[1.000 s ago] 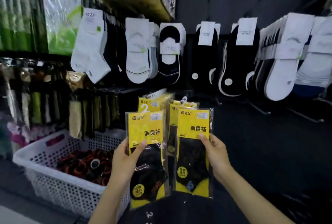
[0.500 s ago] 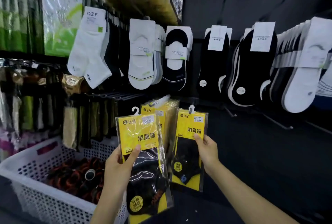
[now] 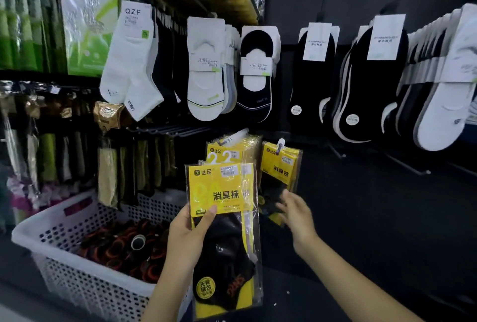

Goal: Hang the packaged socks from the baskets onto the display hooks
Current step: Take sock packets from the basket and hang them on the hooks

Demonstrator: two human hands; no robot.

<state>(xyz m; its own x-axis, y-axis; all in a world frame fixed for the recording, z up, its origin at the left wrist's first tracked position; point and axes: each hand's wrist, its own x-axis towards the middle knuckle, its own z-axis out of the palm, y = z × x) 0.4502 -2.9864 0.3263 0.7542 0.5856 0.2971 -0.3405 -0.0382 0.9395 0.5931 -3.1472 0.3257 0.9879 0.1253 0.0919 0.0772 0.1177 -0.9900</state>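
View from a head camera, looking down at a shop's sock display. The left hand (image 3: 185,239) holds up a flat clear-plastic packet of black socks with a yellow card header (image 3: 222,192). Its grip is closed on the packet's left edge, thumb across the front of the card. Two white hanger loops show above the card, so it probably holds at least two packets stacked together.

A second ago the right hand (image 3: 296,214) pinched a matching yellow-headed sock packet (image 3: 280,169) by its edge, and half a second ago it had raised that packet to the rack. Now the packet hangs by its small white plastic hanger (image 3: 280,144) on the dark wall, just right of a hanging bundle of the same yellow packets (image 3: 232,144). The right hand has let go: its grip is open and holds nothing, fingers spread near the packet's lower part. Motion blur hides whether the fingertips touch it.

That makes one more packet hung. The next step is likely to pass a packet from the left hand to the free right hand.

At lower left is a white perforated plastic basket (image 3: 33,231) holding dark and orange bundled items. Carded white and black socks (image 3: 206,71) hang in rows above.
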